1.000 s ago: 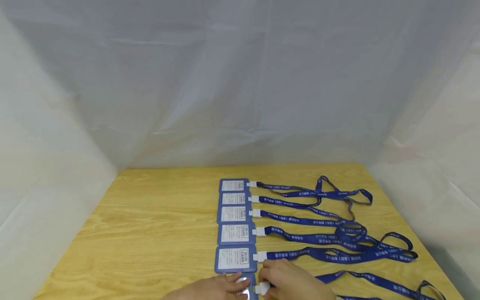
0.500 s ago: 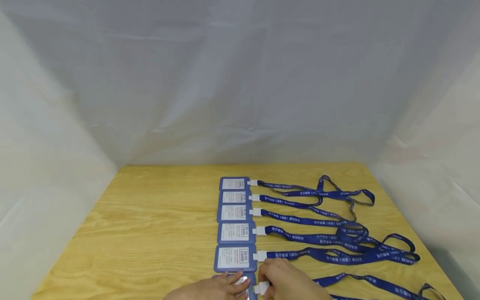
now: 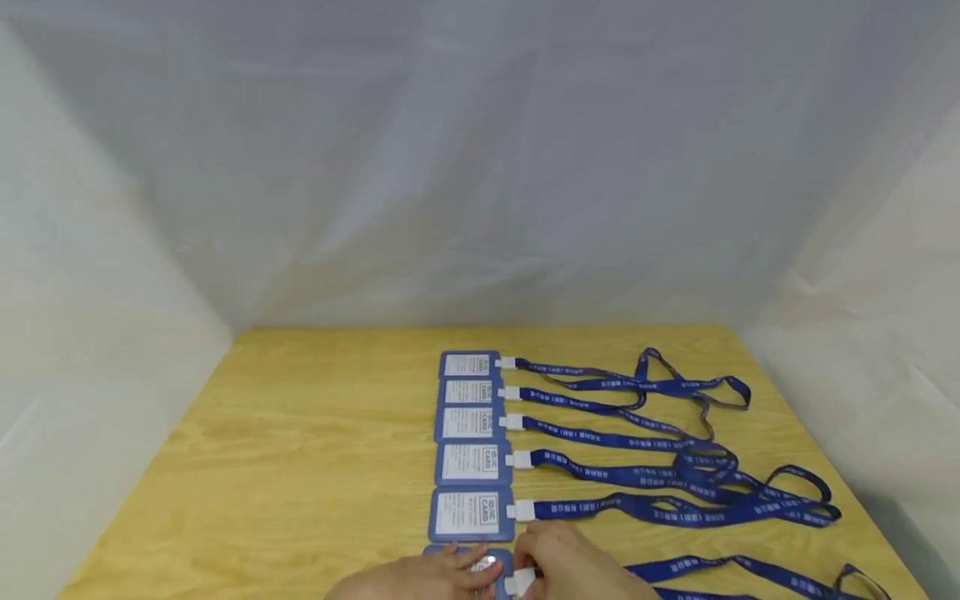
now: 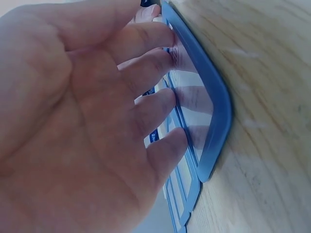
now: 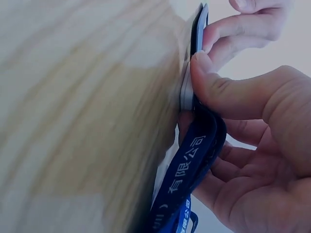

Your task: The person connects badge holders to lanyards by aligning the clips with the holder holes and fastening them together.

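At the bottom edge of the head view lies a blue-framed badge holder (image 3: 486,564) with a card inside. My left hand (image 3: 431,577) rests its fingertips on the holder's face, the fingers spread and only slightly bent; the left wrist view shows the fingers mirrored in the glossy badge holder (image 4: 194,92). A white clip (image 3: 519,582) joins this holder to a blue printed lanyard (image 3: 690,565). My right hand (image 3: 581,568) pinches the clip between thumb and fingers. In the right wrist view, the lanyard strap (image 5: 187,165) hangs from the clip past my right palm.
Several more badge holders (image 3: 471,514) run in a column toward the back of the wooden table (image 3: 300,450). Their blue lanyards (image 3: 675,508) stretch to the right, looped and overlapping. Pale sheeting (image 3: 465,167) walls the table at the back and both sides.
The clip and the nearest badge holder have shifted slightly to the left, and that lanyard's strap has moved a little nearer. Both hands keep their hold; the other badges lie as before.
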Action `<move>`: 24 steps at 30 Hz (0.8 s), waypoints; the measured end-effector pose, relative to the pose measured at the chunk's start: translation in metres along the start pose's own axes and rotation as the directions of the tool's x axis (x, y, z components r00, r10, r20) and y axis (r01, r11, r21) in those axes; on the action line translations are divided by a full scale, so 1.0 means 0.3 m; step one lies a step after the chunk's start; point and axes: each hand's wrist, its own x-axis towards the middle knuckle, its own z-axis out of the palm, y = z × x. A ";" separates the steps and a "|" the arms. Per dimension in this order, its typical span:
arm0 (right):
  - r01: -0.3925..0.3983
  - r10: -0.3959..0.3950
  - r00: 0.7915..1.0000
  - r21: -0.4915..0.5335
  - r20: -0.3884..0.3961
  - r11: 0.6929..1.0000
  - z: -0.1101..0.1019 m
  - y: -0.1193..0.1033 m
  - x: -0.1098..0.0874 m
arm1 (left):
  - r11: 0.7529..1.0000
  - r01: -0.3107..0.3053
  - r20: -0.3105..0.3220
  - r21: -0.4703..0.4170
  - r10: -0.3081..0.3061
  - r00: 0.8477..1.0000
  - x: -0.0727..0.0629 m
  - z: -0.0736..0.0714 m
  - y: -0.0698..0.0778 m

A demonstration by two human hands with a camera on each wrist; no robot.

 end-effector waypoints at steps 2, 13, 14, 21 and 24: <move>-0.036 0.036 0.999 0.020 0.007 0.999 -0.007 -0.007 -0.007 | 1.000 0.011 -0.004 0.023 -0.011 1.000 0.002 0.015 -0.003; 0.034 -0.054 0.994 -0.205 -0.094 0.978 -0.017 -0.016 -0.032 | 0.995 0.091 -0.041 0.051 -0.089 0.995 -0.012 -0.023 0.064; 0.040 -0.069 0.991 -0.238 -0.114 0.971 -0.020 -0.017 -0.031 | 0.991 0.103 -0.047 0.080 -0.099 0.994 -0.014 -0.040 0.075; 0.067 -0.122 0.979 -0.306 -0.163 0.949 -0.017 -0.020 -0.028 | 0.974 0.173 -0.067 0.144 -0.165 0.984 -0.036 -0.078 0.125; 0.072 -0.127 0.978 -0.306 -0.166 0.949 -0.002 -0.019 -0.035 | 0.972 0.174 -0.068 0.159 -0.165 0.984 -0.039 -0.068 0.137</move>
